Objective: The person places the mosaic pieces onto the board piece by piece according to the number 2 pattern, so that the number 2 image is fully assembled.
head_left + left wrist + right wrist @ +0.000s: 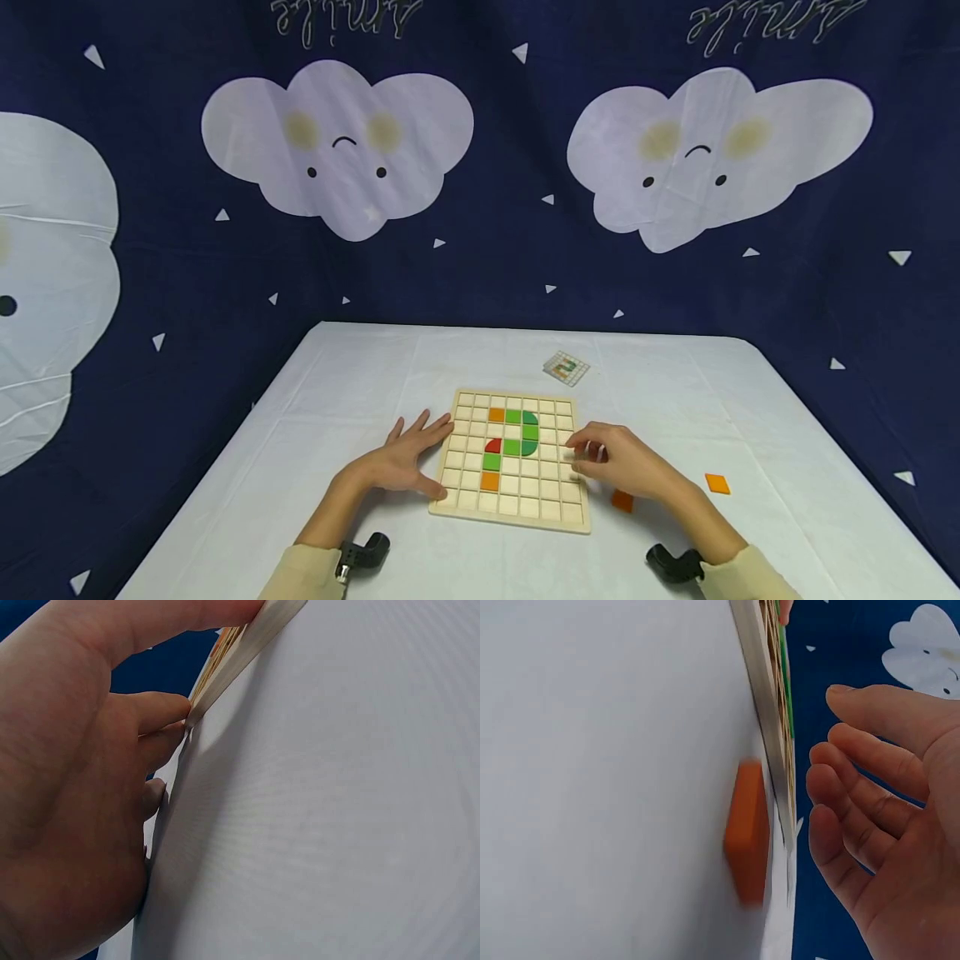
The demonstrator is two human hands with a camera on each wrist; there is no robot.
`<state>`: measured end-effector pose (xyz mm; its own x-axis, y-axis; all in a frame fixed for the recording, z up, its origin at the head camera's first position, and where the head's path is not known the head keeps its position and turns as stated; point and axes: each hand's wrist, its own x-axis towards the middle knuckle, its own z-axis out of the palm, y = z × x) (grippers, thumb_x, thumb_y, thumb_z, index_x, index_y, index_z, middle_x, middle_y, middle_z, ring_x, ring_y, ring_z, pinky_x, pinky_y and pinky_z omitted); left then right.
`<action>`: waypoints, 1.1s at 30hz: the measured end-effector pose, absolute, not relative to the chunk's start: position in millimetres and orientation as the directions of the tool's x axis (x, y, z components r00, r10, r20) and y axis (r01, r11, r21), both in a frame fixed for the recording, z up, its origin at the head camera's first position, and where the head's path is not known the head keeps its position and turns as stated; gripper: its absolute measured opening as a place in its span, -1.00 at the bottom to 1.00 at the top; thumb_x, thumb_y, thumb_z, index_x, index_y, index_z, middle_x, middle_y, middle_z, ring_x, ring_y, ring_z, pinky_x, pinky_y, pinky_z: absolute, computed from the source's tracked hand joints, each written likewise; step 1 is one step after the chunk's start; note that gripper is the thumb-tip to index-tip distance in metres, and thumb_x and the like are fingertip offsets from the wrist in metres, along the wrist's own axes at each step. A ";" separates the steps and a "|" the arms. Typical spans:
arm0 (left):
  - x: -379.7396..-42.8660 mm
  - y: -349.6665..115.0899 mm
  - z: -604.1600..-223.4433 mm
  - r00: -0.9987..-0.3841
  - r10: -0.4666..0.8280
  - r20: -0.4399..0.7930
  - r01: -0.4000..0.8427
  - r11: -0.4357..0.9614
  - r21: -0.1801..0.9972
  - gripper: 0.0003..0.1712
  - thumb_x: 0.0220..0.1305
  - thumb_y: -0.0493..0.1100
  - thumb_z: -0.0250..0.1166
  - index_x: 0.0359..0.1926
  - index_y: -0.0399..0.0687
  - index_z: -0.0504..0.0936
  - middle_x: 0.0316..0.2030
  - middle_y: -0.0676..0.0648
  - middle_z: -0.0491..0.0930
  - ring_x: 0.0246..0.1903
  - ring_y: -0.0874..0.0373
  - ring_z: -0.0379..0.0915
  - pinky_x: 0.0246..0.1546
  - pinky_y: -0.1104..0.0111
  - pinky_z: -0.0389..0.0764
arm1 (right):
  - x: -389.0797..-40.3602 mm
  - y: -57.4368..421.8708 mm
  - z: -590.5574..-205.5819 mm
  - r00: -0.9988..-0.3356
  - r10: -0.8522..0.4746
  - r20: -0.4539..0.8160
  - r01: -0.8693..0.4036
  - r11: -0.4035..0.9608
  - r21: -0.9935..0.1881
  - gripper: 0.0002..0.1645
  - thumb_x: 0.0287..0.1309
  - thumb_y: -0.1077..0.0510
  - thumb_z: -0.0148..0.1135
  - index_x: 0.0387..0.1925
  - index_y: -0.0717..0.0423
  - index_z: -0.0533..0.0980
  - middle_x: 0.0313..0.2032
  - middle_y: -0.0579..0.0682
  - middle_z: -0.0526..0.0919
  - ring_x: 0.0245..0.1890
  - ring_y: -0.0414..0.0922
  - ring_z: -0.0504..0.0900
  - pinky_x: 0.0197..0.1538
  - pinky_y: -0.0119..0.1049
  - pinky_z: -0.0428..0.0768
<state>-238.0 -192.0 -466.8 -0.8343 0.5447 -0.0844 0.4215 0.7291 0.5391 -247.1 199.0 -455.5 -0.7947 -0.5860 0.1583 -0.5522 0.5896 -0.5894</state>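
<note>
A wooden grid board (pixel 510 522) lies on the table with coloured tiles in some of its cells. Among them are a red rounded tile (pixel 493 447), an orange square (pixel 490 482), several green squares and dark green rounded tiles. My left hand (pixel 405 458) rests along the board's left edge, fingers spread, with the thumb and fingertips at the frame. Over the board's right edge hovers my right hand (pixel 618 462), its fingers loosely bent and, in the right wrist view, nothing between them. Below that hand an orange tile (pixel 748 832) lies beside the frame.
Another orange square tile (pixel 717 483) lies on the white tablecloth to the right of my right forearm. Behind the board is a small card (pixel 566 368) printed with a coloured grid pattern. A dark blue curtain (pixel 517 275) with clouds hangs past the table's far edge.
</note>
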 end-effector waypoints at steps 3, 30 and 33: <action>-238.3 -191.9 -468.3 -0.835 0.544 -0.084 0.422 0.730 0.538 0.25 -0.16 0.30 0.45 0.50 0.04 0.07 0.49 0.10 -0.11 0.46 -0.03 -0.44 0.34 -0.10 -0.46 | -245.6 206.6 -455.2 -0.807 -0.570 0.155 -0.539 0.605 -0.586 -0.73 0.15 0.09 0.35 -0.09 0.00 0.62 -0.34 -0.32 0.56 -0.37 -0.28 0.52 -0.34 -0.38 0.56; -238.6 -192.3 -470.6 -0.823 0.563 -0.068 0.437 0.706 0.557 0.24 -0.15 0.31 0.45 0.49 0.01 0.08 0.49 0.06 -0.10 0.46 -0.06 -0.44 0.32 -0.14 -0.47 | -219.8 258.6 -459.1 -0.825 -0.558 0.089 -0.488 0.624 -0.610 -0.72 0.15 -0.04 0.34 -0.13 -0.05 0.63 -0.33 -0.30 0.57 -0.39 -0.27 0.51 -0.38 -0.39 0.54; -238.8 -193.0 -469.6 -0.828 0.556 -0.067 0.432 0.710 0.556 0.24 -0.16 0.31 0.45 0.49 0.01 0.09 0.49 0.06 -0.09 0.46 -0.06 -0.43 0.33 -0.14 -0.46 | -218.4 258.4 -459.6 -0.822 -0.567 0.061 -0.477 0.625 -0.617 -0.67 0.14 -0.11 0.33 -0.13 -0.06 0.62 -0.35 -0.27 0.56 -0.40 -0.26 0.50 -0.39 -0.39 0.53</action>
